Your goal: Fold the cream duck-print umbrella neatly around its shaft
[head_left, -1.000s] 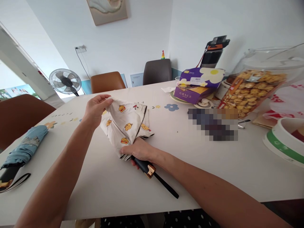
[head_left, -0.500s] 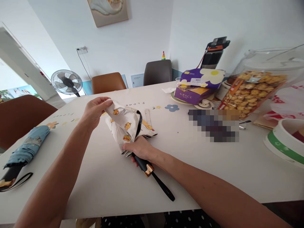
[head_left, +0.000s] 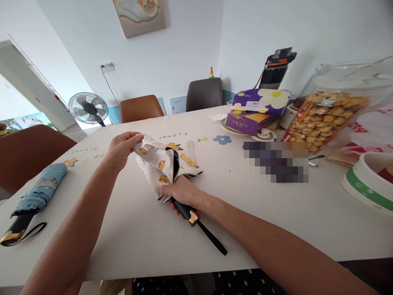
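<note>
A white umbrella [head_left: 152,167] with yellow cartoon prints is collapsed, its canopy loose and creased, held over the table. My left hand [head_left: 122,148] pinches a canopy fold at the upper left. Lower down, my right hand [head_left: 181,190] is wrapped round the umbrella where the canopy meets the black handle; some of its fingers are hidden underneath. The handle [head_left: 186,211] has a gold-coloured end and a black wrist strap pointing toward me. To the left lies a second umbrella [head_left: 43,186], light blue and rolled, with a similar handle.
On the right of the white table [head_left: 215,229] are a purple tissue box [head_left: 245,123], a dark bottle [head_left: 274,71], a large clear jar of snacks [head_left: 328,119], a green-banded white tub [head_left: 368,184] and a blurred-out item. Chairs and a fan [head_left: 88,108] stand beyond.
My left hand has drawn the pinched canopy fold slightly down and to the left, and the fabric has shifted with it. My right hand keeps its grip in the same place.
</note>
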Available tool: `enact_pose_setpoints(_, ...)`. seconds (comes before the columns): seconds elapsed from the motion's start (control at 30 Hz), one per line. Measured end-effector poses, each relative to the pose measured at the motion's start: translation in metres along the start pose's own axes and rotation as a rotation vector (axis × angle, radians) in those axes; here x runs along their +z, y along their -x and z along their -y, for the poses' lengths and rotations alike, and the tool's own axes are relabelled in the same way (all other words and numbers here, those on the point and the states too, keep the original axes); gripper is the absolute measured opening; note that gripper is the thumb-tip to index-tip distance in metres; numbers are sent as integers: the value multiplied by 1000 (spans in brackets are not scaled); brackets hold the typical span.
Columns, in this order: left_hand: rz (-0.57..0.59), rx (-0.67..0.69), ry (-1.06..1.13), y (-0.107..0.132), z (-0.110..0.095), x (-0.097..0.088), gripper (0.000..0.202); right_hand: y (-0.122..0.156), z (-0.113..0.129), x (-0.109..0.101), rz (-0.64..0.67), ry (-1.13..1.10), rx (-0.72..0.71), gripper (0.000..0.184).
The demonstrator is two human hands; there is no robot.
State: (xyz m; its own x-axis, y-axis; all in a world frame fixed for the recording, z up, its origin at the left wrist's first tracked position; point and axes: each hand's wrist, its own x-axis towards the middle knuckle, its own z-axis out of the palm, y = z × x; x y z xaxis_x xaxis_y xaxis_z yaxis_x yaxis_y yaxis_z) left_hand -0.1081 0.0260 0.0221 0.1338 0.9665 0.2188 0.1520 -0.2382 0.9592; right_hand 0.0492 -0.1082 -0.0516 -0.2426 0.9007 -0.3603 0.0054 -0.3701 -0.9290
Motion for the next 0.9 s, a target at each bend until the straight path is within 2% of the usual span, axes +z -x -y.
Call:
enact_pose_setpoints(0.27,-24,-65,40,-3,7,-2,27,1,2,1,-4,-2,20,22)
enact_pose_setpoints(0.47,-4,-156,-80,-1,5,-7,31,2,3,1,-5,-28,22,21)
enact_pose_setpoints(0.67,16,-143,-73,4,9,-12,30,-2,-3,-2,11,-20,65,23)
enact_pose_setpoints(0.9,127,-81,2,9,18,-29,39,0,2,-1,-3,-31,37,21)
